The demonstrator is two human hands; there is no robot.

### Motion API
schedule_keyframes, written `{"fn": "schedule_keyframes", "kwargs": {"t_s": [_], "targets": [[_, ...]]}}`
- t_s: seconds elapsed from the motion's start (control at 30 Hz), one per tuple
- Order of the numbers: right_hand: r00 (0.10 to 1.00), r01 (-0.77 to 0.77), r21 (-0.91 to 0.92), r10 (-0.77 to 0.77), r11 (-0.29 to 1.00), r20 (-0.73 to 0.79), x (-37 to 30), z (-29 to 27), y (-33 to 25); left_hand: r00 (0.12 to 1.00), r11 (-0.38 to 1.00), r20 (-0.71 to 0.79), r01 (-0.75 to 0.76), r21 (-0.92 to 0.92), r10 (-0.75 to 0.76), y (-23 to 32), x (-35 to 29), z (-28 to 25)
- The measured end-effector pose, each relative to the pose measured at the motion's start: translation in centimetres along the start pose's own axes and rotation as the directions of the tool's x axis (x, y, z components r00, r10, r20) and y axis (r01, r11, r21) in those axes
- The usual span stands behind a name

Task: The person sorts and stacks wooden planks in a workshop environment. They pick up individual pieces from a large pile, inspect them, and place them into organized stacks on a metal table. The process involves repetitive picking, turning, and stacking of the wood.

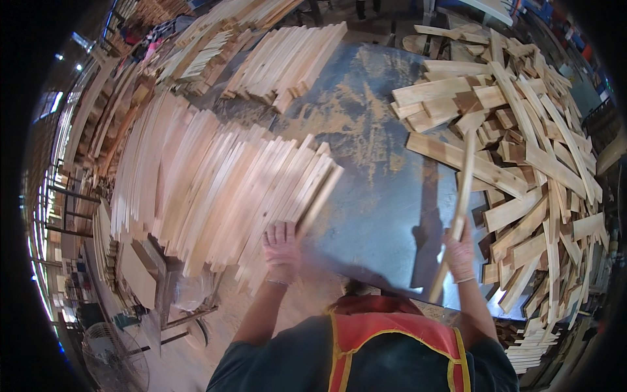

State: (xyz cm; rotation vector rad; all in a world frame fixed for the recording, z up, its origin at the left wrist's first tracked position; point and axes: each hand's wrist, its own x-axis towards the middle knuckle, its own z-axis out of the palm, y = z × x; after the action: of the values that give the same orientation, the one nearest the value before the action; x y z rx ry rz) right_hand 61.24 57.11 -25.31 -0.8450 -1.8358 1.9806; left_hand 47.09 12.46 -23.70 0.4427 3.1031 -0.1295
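Observation:
My right hand (460, 253), in a pale pinkish glove, grips a long wooden strip (465, 179) near its lower end. The strip points away from me and stands out over the right part of the metal table (366, 228). In a similar glove, my left hand (282, 247) lies against the near ends of a row of wooden strips (235, 189), close to its right edge. Its fingers are stretched out side by side and wrapped round nothing.
A loose heap of wooden offcuts (522, 157) covers the right side. Beyond the row stands another stack of strips (287, 62). Sawdust (356, 108) is scattered across the tabletop. At lower left are a wheeled cart (179, 317) and a caged fan (114, 356).

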Motion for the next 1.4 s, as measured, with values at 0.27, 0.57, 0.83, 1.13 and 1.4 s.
{"fn": "schedule_keyframes", "kwargs": {"t_s": [0.27,0.57,0.83,1.13,1.4], "targets": [[0.843,-0.183,-0.350,0.330,0.919,0.424,-5.5,17.0,4.7,0.837,0.896,0.487,-0.009,-0.445,0.250,5.4,0.8,-3.4],[0.833,0.222,-0.525,0.120,0.821,0.539,2.3,12.8,-3.6,0.972,0.961,-0.013,-0.233,-0.146,0.234,4.6,-1.2,-1.0],[0.924,0.290,-0.955,-0.245,-0.053,0.294,20.4,-6.2,-9.7,0.976,0.970,-0.164,-0.103,0.220,0.141,-3.0,-0.9,8.9],[0.837,0.546,-0.801,-0.122,0.245,0.533,12.2,-8.4,-13.9,0.910,0.899,0.047,-0.396,-0.186,0.411,20.8,1.6,0.4],[0.783,-0.291,-0.957,-0.571,0.017,-0.248,12.3,-37.0,-12.2,0.832,0.797,0.088,-0.487,-0.357,0.548,29.9,1.8,-1.4]]}}
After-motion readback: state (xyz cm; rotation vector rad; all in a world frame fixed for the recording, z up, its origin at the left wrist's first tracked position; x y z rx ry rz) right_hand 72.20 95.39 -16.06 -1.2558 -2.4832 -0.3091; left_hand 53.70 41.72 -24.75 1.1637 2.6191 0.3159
